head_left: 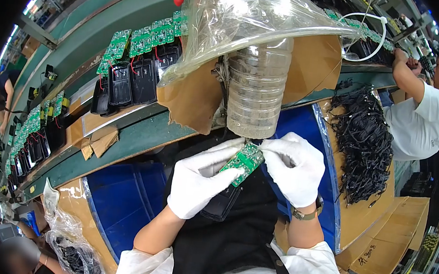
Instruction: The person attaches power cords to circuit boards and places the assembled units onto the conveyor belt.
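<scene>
A green circuit board [246, 163] is held at the middle of the view, below a clear ribbed plastic bottle [257, 93]. My left hand [203, 177], in a white glove, is closed on the board's left side, thumb across its lower end. A black plastic case [221, 204] hangs just under that hand. My right hand [295, 167], also gloved, pinches at the board's upper right corner; what lies between its fingertips is too small to make out. Clear plastic sheeting [256, 15] spreads above the bottle.
Green boards [115, 49] with black cases [143, 81] line the bench at left. Blue bins [122, 204] flank my lap. Black cables [362, 144] are heaped at right, near a cardboard box [385, 240]. A co-worker [420, 113] sits at upper right.
</scene>
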Demonstrator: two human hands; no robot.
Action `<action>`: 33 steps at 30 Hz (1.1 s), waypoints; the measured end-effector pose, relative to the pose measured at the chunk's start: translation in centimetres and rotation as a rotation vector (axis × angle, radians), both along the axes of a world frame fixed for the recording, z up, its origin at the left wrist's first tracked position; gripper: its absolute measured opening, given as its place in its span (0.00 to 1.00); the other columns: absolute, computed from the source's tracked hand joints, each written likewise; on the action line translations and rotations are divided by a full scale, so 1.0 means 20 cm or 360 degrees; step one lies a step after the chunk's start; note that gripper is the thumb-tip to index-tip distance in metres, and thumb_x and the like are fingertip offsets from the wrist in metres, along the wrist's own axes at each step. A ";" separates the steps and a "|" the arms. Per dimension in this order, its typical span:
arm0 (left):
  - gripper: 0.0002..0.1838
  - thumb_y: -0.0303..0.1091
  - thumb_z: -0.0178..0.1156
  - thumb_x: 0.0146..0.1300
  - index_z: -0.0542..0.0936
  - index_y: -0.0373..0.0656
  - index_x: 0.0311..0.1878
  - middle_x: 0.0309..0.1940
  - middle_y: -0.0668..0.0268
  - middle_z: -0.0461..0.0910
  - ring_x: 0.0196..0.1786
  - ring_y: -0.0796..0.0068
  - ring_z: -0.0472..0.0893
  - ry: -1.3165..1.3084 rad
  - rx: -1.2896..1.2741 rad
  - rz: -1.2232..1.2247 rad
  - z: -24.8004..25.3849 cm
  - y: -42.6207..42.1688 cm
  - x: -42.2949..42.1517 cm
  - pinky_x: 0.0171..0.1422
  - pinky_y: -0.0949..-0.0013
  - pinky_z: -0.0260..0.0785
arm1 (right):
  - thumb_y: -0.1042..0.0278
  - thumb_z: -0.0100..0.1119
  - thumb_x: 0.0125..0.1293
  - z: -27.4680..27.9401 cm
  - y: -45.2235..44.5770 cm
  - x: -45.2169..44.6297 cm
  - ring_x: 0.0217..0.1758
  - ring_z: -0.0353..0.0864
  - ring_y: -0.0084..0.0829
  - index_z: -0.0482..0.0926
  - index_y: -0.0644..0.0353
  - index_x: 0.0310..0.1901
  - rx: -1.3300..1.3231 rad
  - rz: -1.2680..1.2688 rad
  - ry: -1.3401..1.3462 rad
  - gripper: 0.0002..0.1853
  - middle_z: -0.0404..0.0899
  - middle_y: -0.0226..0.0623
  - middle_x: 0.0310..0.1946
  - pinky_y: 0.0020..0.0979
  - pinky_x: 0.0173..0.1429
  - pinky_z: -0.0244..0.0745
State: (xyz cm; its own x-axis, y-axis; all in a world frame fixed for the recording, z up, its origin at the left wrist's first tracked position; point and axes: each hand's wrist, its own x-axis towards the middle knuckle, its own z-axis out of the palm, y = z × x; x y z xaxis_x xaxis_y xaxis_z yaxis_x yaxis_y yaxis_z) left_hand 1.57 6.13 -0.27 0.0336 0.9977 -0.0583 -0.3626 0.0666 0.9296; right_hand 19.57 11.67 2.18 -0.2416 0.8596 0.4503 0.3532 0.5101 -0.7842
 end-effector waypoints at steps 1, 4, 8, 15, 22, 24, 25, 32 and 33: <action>0.23 0.16 0.62 0.58 0.75 0.26 0.58 0.63 0.49 0.71 0.60 0.67 0.75 -0.0074 -0.0070 -0.0078 0.01 0.00 -0.01 0.66 0.66 0.67 | 0.84 0.65 0.50 0.00 -0.01 0.00 0.17 0.71 0.19 0.84 0.64 0.33 -0.0032 -0.0016 0.0036 0.08 0.75 0.32 0.19 0.21 0.21 0.62; 0.22 0.16 0.61 0.58 0.75 0.26 0.58 0.60 0.49 0.73 0.57 0.69 0.77 -0.0228 -0.0348 -0.0144 0.03 -0.01 -0.02 0.62 0.68 0.71 | 0.85 0.66 0.49 0.02 -0.01 0.03 0.17 0.70 0.18 0.84 0.64 0.33 0.0053 -0.0056 0.0048 0.09 0.75 0.32 0.19 0.20 0.21 0.61; 0.22 0.16 0.61 0.58 0.75 0.27 0.57 0.57 0.50 0.76 0.53 0.71 0.80 -0.0265 -0.0440 -0.0190 0.07 -0.02 -0.04 0.57 0.70 0.74 | 0.86 0.65 0.48 0.04 -0.03 0.05 0.18 0.70 0.18 0.84 0.64 0.32 0.0094 -0.0158 0.0083 0.09 0.77 0.33 0.20 0.20 0.22 0.60; 0.29 0.26 0.66 0.48 0.74 0.18 0.53 0.55 0.34 0.73 0.50 0.54 0.83 -0.0125 -0.0101 -0.0141 0.11 -0.13 -0.17 0.43 0.64 0.83 | 0.86 0.64 0.48 0.00 -0.05 0.12 0.18 0.69 0.18 0.84 0.64 0.32 0.0014 -0.0292 0.0122 0.09 0.76 0.33 0.20 0.20 0.22 0.58; 0.30 0.48 0.67 0.53 0.76 0.26 0.46 0.37 0.46 0.80 0.33 0.62 0.83 0.0376 0.0610 -0.0027 0.26 -0.31 -0.69 0.29 0.69 0.76 | 0.86 0.63 0.49 -0.02 -0.08 0.15 0.19 0.67 0.16 0.84 0.64 0.32 -0.0031 -0.0346 0.0108 0.09 0.76 0.31 0.20 0.19 0.23 0.57; 0.27 0.51 0.65 0.55 0.77 0.32 0.43 0.32 0.55 0.81 0.29 0.69 0.81 0.0595 0.0784 -0.0068 0.35 -0.40 -0.90 0.22 0.74 0.73 | 0.87 0.63 0.50 -0.03 -0.08 0.16 0.19 0.67 0.15 0.84 0.64 0.33 -0.0085 -0.0399 0.0093 0.09 0.74 0.29 0.20 0.19 0.23 0.57; 0.22 0.41 0.62 0.59 0.74 0.33 0.49 0.36 0.53 0.79 0.35 0.65 0.81 -0.0090 0.0618 0.0055 0.37 -0.54 -1.04 0.31 0.71 0.74 | 0.87 0.63 0.50 -0.03 -0.09 0.16 0.19 0.67 0.15 0.84 0.64 0.33 -0.0080 -0.0389 0.0101 0.09 0.74 0.29 0.20 0.19 0.23 0.57; 0.18 0.26 0.47 0.70 0.71 0.25 0.59 0.59 0.52 0.73 0.59 0.66 0.76 0.1189 0.0896 0.1945 0.75 -0.15 -0.81 0.54 0.72 0.76 | 0.88 0.61 0.53 -0.02 -0.10 0.15 0.21 0.65 0.13 0.84 0.66 0.33 -0.0196 -0.0470 0.0144 0.08 0.72 0.26 0.22 0.18 0.24 0.56; 0.16 0.23 0.47 0.69 0.74 0.28 0.57 0.59 0.52 0.74 0.58 0.66 0.77 0.1485 0.0924 0.1688 0.80 -0.09 -0.82 0.59 0.68 0.75 | 0.88 0.61 0.53 -0.02 -0.10 0.15 0.21 0.65 0.13 0.84 0.66 0.33 -0.0188 -0.0451 0.0154 0.08 0.72 0.26 0.22 0.18 0.24 0.56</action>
State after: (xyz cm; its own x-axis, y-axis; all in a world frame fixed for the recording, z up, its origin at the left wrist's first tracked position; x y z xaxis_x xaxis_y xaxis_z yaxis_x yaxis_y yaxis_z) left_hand -14.90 4.30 15.77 -0.5146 0.4289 0.7425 0.7048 -0.2814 0.6511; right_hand 22.62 9.68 1.71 0.0541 0.9342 0.3526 0.3892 0.3055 -0.8690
